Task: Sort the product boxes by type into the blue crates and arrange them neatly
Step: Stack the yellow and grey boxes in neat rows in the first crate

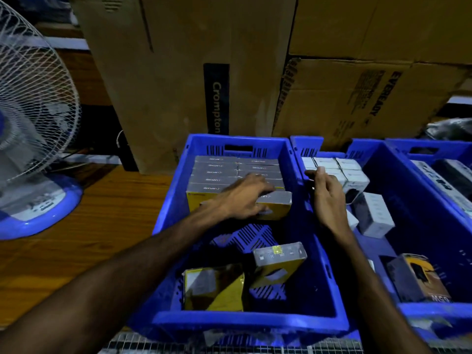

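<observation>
Cardboard cartons (194, 72) fill the upper frame behind the blue crates (163, 215). At centre, the left hand (242, 198) lies with spread fingers on a yellow box (277, 204) beside the packed rows (217, 175). The right hand (327, 195) hovers loosely curled, holding nothing, above the crate wall. A careless push could tilt this box and disturb the neat rows.

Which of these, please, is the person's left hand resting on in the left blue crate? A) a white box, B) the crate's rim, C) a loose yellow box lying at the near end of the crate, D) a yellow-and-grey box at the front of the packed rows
D: the left hand lies with fingers spread over the yellow-and-grey box at the front of the packed rows in the left blue crate.
</observation>
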A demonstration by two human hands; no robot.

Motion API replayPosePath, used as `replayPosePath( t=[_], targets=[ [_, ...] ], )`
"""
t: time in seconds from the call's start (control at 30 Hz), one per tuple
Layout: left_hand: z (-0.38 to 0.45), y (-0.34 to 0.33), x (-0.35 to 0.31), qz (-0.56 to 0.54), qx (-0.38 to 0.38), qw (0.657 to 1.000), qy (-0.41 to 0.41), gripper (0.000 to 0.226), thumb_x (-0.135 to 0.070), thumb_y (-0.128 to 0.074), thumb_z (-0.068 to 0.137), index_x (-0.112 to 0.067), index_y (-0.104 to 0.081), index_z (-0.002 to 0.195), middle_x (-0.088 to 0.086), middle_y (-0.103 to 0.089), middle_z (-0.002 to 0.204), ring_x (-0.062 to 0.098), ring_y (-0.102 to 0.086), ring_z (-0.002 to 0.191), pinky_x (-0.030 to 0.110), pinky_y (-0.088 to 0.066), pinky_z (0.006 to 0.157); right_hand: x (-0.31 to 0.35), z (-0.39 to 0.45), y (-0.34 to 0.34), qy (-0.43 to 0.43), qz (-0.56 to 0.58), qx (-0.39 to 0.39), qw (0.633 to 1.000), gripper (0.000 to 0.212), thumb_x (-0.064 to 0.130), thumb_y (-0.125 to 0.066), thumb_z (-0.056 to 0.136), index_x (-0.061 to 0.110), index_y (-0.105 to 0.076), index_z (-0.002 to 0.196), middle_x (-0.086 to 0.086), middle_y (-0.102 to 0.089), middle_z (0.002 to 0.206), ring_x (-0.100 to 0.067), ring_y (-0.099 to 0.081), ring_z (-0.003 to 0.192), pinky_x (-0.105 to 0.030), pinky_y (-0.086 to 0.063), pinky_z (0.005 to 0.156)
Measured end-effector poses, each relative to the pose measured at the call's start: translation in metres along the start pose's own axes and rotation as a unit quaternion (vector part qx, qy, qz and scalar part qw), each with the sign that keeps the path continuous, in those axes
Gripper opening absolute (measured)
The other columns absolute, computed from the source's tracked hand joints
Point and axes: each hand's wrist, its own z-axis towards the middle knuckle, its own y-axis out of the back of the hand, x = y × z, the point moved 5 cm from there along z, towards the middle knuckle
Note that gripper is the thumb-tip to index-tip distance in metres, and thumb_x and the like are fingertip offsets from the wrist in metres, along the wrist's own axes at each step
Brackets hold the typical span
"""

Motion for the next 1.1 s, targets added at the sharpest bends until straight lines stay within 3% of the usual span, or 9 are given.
replayPosePath(
  t=[0.1, 0.27, 0.43, 0.67, 0.83, 0.93, 1.1],
  targets=[
    [0.013, -0.019, 0.004, -0.007, -0.014, 1.0, 0.02, 0.051, -0.043, -0.076, 0.088, -0.016, -0.065, 0.13, 0.004, -0.06, 0.12, 0.023, -0.046, 0.115, 0.041, -0.045, 0.095, -0.005, 0.001, 0.001, -0.006, -0.008, -0.002, 1.0, 0.08, 0.075, -0.025, 0.095, 0.019, -0.074, 0.124, -0.012, -0.068, 0.125, -0.025, -0.064, 0.119, -0.05, -0.046, 0.11],
    [0.014, -0.036, 0.016, 0.013, -0.079, 0.996, 0.042, 0.056, -0.047, -0.079, 0.081, -0.018, -0.069, 0.128, 0.002, -0.057, 0.112, 0.024, -0.045, 0.113, 0.045, -0.043, 0.094, -0.008, 0.002, 0.003, -0.005, -0.042, -0.014, 0.999, 0.081, 0.073, -0.023, 0.097, 0.016, -0.075, 0.122, -0.014, -0.07, 0.12, -0.026, -0.064, 0.118, -0.049, -0.046, 0.109],
    [0.01, -0.055, 0.019, 0.05, -0.12, 0.991, 0.015, 0.058, -0.048, -0.081, 0.077, -0.016, -0.069, 0.124, 0.005, -0.056, 0.112, 0.028, -0.048, 0.113, 0.049, -0.043, 0.094, -0.008, -0.001, 0.004, -0.005, -0.08, -0.023, 0.997, 0.079, 0.071, -0.025, 0.097, 0.013, -0.075, 0.117, -0.012, -0.07, 0.116, -0.028, -0.063, 0.116, -0.047, -0.047, 0.105],
    [0.008, -0.067, 0.019, 0.105, -0.164, 0.98, -0.027, 0.052, -0.052, -0.077, 0.08, -0.019, -0.066, 0.119, 0.006, -0.057, 0.112, 0.029, -0.052, 0.108, 0.045, -0.042, 0.086, -0.003, -0.006, 0.002, -0.002, -0.097, -0.001, 0.995, 0.056, 0.053, -0.035, 0.109, 0.014, -0.073, 0.119, -0.01, -0.065, 0.122, -0.024, -0.059, 0.115, -0.034, -0.042, 0.095],
    [0.01, -0.068, 0.023, 0.083, -0.17, 0.982, -0.013, 0.058, -0.055, -0.078, 0.077, -0.019, -0.065, 0.122, 0.005, -0.055, 0.111, 0.028, -0.051, 0.107, 0.046, -0.044, 0.087, 0.0, -0.005, 0.0, -0.002, -0.112, 0.001, 0.994, 0.05, 0.046, -0.036, 0.11, 0.015, -0.074, 0.12, -0.009, -0.062, 0.119, -0.025, -0.058, 0.117, -0.03, -0.036, 0.092],
    [0.01, -0.062, 0.024, 0.047, -0.177, 0.983, 0.017, 0.068, -0.059, -0.081, 0.071, -0.021, -0.063, 0.125, 0.003, -0.051, 0.112, 0.025, -0.049, 0.108, 0.048, -0.044, 0.09, -0.001, -0.003, -0.001, 0.011, -0.11, -0.008, 0.994, 0.051, 0.045, -0.036, 0.111, 0.013, -0.075, 0.116, -0.013, -0.065, 0.116, -0.028, -0.06, 0.113, -0.034, -0.041, 0.094],
    [0.006, -0.044, 0.024, -0.032, -0.206, 0.976, 0.064, 0.073, -0.068, -0.074, 0.076, -0.027, -0.06, 0.134, -0.002, -0.048, 0.117, 0.02, -0.048, 0.114, 0.045, -0.04, 0.098, -0.008, -0.001, -0.001, 0.007, -0.098, -0.014, 0.995, 0.064, 0.06, -0.029, 0.104, 0.018, -0.075, 0.115, -0.01, -0.069, 0.114, -0.026, -0.063, 0.11, -0.044, -0.048, 0.1]
  ],
)
